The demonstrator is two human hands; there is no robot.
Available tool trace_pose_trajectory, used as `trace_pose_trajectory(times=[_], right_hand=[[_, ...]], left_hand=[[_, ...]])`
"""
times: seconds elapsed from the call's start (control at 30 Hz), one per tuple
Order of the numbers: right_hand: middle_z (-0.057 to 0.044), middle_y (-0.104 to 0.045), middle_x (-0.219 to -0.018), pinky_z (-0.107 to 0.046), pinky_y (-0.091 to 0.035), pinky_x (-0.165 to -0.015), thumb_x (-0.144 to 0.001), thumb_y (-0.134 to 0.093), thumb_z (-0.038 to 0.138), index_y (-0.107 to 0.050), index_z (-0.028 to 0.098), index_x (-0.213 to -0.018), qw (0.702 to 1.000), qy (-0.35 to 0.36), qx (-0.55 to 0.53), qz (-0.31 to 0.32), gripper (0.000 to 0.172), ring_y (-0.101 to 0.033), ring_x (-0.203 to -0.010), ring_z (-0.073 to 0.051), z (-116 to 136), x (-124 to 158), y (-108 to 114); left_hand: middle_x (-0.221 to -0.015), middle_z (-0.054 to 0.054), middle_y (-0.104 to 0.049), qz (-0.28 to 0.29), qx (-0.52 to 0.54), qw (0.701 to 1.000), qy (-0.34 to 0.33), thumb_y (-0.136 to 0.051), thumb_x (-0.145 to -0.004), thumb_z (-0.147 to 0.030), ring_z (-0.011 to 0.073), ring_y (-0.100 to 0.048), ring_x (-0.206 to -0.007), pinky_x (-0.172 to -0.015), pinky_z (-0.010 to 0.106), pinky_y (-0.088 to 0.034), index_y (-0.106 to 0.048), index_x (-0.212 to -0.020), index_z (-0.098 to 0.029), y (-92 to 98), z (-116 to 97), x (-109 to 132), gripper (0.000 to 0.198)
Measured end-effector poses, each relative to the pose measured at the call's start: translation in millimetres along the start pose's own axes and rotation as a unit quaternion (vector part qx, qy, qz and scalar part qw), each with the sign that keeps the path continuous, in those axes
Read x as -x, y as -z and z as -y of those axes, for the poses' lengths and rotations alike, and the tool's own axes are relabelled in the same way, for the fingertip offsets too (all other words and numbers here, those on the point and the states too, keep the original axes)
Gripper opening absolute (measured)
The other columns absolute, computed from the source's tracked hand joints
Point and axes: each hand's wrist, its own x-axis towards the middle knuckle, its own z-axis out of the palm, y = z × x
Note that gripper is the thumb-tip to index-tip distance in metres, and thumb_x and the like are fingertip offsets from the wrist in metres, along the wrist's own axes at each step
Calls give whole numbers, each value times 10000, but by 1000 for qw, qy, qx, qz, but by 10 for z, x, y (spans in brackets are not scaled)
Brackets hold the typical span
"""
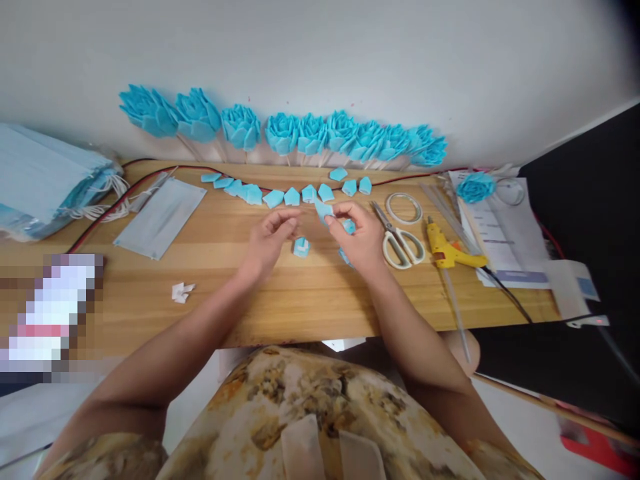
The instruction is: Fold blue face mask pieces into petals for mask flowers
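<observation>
Between the thumb and forefinger of my right hand (359,237) is a small light-blue petal piece (323,211). My left hand (270,243) is closed in a pinch just left of it; whatever its fingertips hold, if anything, is too small to make out. On the wood below and between the hands lies a blue piece with white strips (301,247). Other blue pieces (349,227) are partly hidden under my right hand. Beyond my hands, several cut blue petals (292,196) form a loose row across the table.
Blue fabric flowers (243,127) on sticks lean along the wall. Scissors (400,247), a tape roll (404,208) and a yellow glue gun (447,250) lie rightward. Leftward are a face mask (160,217), a bag of masks (45,180), white scraps (182,292) and a blurred phone (50,313).
</observation>
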Motion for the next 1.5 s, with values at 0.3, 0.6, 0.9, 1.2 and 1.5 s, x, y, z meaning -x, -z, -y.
trace_pose_trajectory(times=[0.3, 0.6, 0.9, 1.2, 1.5], right_hand=[[-13, -790, -938, -405, -513, -865, -918, -646, 183, -693, 281, -1117, 982, 129, 115, 80, 227, -712, -924, -235, -37, 61, -66], [-7, -803, -926, -445, -489, -917, -966, -630, 247, -680, 306, -1200, 975, 137, 143, 103, 246, -720, -958, -257, -34, 66, -64], [-57, -746, -1229, -481, -530, -1018, -985, -599, 427, -639, 313, -1314, 998, 38, 21, 36, 350, -660, -1180, -273, 26, 21, 23], [-92, -709, -1261, -421, -588, -932, -885, -727, 543, -461, 298, -1462, 983, -48, -119, 131, 681, -671, -1171, -247, -210, 45, -91], [-47, -729, -1061, -377, -602, -834, -868, -712, 631, -489, 314, -1421, 981, -61, -137, 125, 676, -706, -981, -222, -199, 26, -92]], left_hand=[[-1068, 54, -779, 154, 193, 965, 87, -860, -765, -240, 221, -705, -1069, -1029, 385, -485, -727, -1113, -209, -83, -83, 64, 374], [-1029, 40, -773, 130, 178, 972, 84, -820, -800, -251, 209, -707, -1066, -1046, 381, -496, -723, -1037, -191, -87, -31, 58, 263], [-1121, 60, -772, 90, 183, 977, 66, -792, -827, -282, 259, -700, -1187, -1093, 447, -493, -703, -1100, -206, -15, -40, -11, 297], [-1244, 54, -754, 68, 200, 976, 52, -722, -898, -242, 268, -632, -1318, -1105, 452, -497, -665, -1244, -256, -83, -154, 11, 351], [-1278, 56, -743, 95, 212, 972, 46, -756, -865, -273, 277, -627, -1322, -1108, 450, -482, -653, -1293, -263, -105, -132, 27, 440]])
